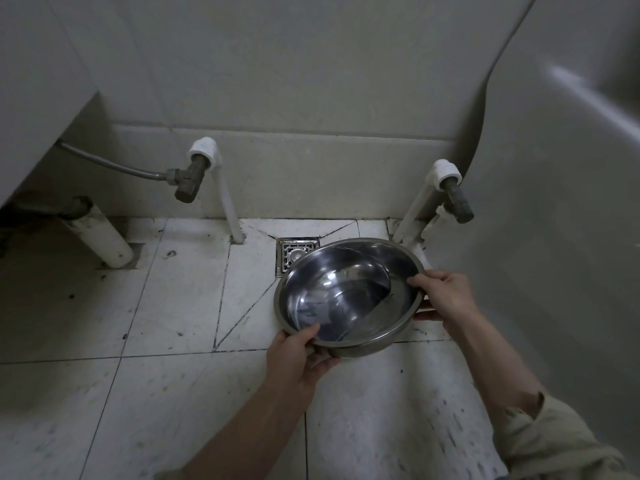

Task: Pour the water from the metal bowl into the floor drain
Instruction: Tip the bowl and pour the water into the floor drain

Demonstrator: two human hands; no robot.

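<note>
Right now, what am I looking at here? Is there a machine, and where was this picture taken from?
No machine: this is a person, filmed by a wide-angle camera worn on their head, looking down at their own arms. The left hand and right hand grip opposite sides of a metal bowl, held above a tiled floor. The bowl seems to hold a little water. Just beyond it sits the square floor drain, partly hidden by the bowl's rim. White pipes with valves rise along the wall behind.
</note>
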